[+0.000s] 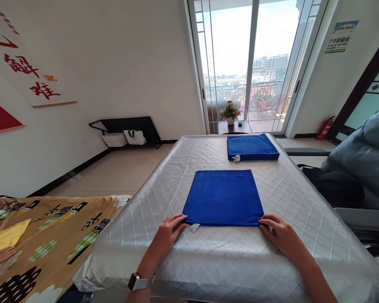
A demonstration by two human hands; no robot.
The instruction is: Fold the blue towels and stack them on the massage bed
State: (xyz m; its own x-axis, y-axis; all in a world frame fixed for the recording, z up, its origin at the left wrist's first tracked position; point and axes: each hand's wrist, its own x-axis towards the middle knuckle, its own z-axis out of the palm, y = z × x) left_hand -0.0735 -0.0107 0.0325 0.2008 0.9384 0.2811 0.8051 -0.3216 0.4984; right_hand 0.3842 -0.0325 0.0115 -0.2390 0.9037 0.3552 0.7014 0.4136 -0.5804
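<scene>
A blue cloth [224, 198] lies flat on the silver quilted table cover [164, 189], with a small white tag at its near left edge. My left hand [169, 231] pinches the near left corner of this cloth; a watch is on that wrist. At the near right corner, the fingertips of my right hand [278, 233] are closed on the cloth's edge. Behind it, a neat stack of blue cloths [252, 147] rests toward the far side of the table, a white tag hanging at its front left.
To the left, another person's hand [3, 256] rests on a yellow cloth [9, 237] over a patterned tan cover [66, 227]. A dark grey chair [363, 155] stands right. Beyond the table are a potted plant [230, 111] and glass doors.
</scene>
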